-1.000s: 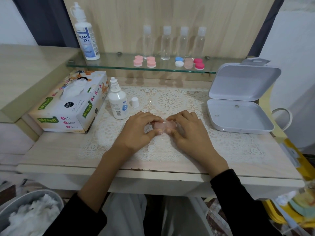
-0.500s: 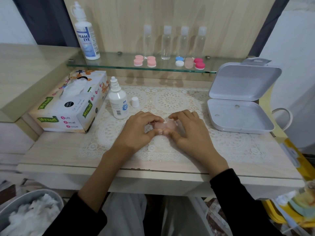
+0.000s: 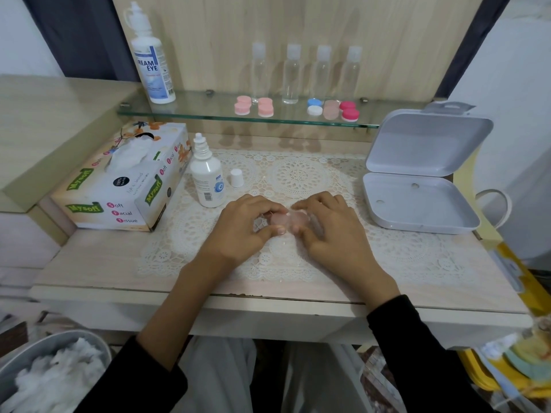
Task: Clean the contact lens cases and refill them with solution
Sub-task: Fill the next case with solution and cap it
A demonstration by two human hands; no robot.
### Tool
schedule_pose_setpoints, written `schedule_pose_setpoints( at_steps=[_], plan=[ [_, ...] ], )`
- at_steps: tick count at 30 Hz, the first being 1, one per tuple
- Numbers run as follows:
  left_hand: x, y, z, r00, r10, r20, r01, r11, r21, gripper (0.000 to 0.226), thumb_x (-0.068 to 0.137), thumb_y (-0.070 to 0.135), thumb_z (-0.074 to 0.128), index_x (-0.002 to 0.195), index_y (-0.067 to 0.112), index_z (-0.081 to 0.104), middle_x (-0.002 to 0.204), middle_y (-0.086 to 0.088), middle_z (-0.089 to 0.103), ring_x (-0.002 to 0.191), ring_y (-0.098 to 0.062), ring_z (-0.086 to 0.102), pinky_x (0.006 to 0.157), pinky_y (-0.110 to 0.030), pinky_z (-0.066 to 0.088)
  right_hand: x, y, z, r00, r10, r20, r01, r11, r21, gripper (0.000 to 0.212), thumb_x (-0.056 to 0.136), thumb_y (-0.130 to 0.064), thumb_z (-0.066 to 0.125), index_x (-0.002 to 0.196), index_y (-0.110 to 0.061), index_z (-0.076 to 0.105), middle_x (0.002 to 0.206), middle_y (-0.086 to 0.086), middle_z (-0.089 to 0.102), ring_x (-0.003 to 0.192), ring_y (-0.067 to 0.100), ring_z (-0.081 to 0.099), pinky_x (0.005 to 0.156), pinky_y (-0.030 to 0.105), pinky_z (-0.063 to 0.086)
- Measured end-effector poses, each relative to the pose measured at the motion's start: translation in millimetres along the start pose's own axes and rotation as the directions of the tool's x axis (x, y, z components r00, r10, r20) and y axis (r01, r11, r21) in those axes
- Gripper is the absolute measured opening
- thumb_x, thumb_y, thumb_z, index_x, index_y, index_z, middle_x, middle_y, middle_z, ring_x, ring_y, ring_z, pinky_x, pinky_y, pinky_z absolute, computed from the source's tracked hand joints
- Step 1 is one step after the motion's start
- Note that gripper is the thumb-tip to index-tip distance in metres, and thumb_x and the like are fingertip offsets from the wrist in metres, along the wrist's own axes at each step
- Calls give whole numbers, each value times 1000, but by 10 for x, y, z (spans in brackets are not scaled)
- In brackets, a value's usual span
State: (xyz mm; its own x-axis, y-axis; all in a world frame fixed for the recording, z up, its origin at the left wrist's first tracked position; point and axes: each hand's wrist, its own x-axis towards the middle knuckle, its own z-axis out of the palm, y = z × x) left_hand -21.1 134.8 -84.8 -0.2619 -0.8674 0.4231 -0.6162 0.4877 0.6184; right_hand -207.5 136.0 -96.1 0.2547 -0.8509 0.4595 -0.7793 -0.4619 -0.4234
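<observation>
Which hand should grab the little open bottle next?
Probably the left. The little bottle stands just beside the left hand, while the right hand sits across the lens case from it.

The tissue box (image 3: 119,186) is lying left of the solution bottle (image 3: 207,178), the cap (image 3: 237,177) standing just right. The hinged box (image 3: 417,204) is sitting far right, before the shelf (image 3: 202,110).

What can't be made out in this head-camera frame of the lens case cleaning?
Contact lens case, head view: the left hand and right hand cover most of it, so lids and fill cannot be told.
Small solution bottle, head view: label print too small to read.
Grey bin, head view: cut off by the lower left edge.
Yellow items, head view: blurred, cut off by the right edge.
</observation>
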Motion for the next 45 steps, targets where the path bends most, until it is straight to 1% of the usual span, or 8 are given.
schedule_pose_setpoints(
  at_steps=[2, 6, 12, 16, 26, 34, 40, 45],
  plan=[
    [1, -1, -1, 1000, -6, -2, 6, 1000, -12, 29, 75, 19, 78, 103, 21, 72, 93, 9, 68, 91, -9, 58, 85, -34, 49, 0, -6, -4, 1000, -4, -18, 4, 1000, 13, 23, 84, -34, 65, 105, -24, 65, 101, -15, 50, 93, 9, 40, 82, 36, 40],
    [2, -9, 9, 1000, 0, -5, 0, 1000, -11, 30, 75, 19, 79, 104, 20, 72, 93, 9, 68, 91, -10, 59, 85, -36, 50, 5, -11, -1, 999, 6, -46, -10, 996, -87, 25, 84, -40, 69, 97, -21, 64, 99, -8, 55, 93, 15, 46, 76, 31, 31],
    [0, -2, 7, 1000, 8, -5, -8, 1000, -5, 29, 75, 18, 78, 104, 20, 72, 92, 9, 68, 90, -10, 58, 85, -36, 49, -1, -24, -15, 1000, 20, -21, -20, 999, -29, 31, 83, -49, 62, 104, -25, 64, 103, -11, 54, 96, 13, 45, 80, 32, 36],
    [6, -7, 9, 1000, 8, 0, -8, 1000, 0, 28, 76, 19, 77, 104, 22, 71, 94, 9, 69, 92, -10, 58, 85, -37, 48, -8, -40, -23, 1000, 15, -22, -15, 1000, -18, 25, 84, -42, 66, 105, -27, 66, 101, -15, 51, 96, 11, 44, 81, 32, 34],
    [0, 9, 15, 1000, 9, -12, -9, 999, 43, 29, 74, 17, 79, 103, 20, 72, 91, 7, 68, 86, -11, 57, 82, -37, 49, 6, -61, -26, 998, 59, -37, -64, 990, -127, 26, 82, -45, 67, 98, -25, 66, 101, -9, 57, 97, 17, 49, 81, 35, 36],
    [-17, -16, 33, 1000, 21, 5, -22, 996, 92, 30, 78, 20, 76, 107, 20, 70, 98, 7, 68, 91, -13, 56, 84, -37, 48, 0, -30, -19, 998, 57, -14, -58, 998, -29, 27, 81, -44, 69, 98, -23, 67, 99, -7, 56, 96, 17, 47, 79, 34, 35],
    [-31, 0, 7, 1000, 13, 13, -16, 982, 189, 37, 81, 40, 62, 112, 21, 67, 106, 8, 65, 102, -12, 53, 89, -31, 44, -5, -46, -34, 997, 73, -16, -72, 997, 40, 28, 80, -49, 66, 96, -26, 66, 95, -13, 52, 94, 11, 44, 81, 34, 38],
    [-58, 9, 4, 998, -50, 25, 39, 936, 350, 57, 85, 52, 45, 129, 18, 56, 132, 4, 54, 124, -13, 45, 101, -24, 32, -18, -56, -47, 995, 94, -43, -91, 994, 61, 34, 77, -53, 64, 93, -23, 65, 94, -10, 51, 94, 13, 45, 81, 35, 41]
  ],
)
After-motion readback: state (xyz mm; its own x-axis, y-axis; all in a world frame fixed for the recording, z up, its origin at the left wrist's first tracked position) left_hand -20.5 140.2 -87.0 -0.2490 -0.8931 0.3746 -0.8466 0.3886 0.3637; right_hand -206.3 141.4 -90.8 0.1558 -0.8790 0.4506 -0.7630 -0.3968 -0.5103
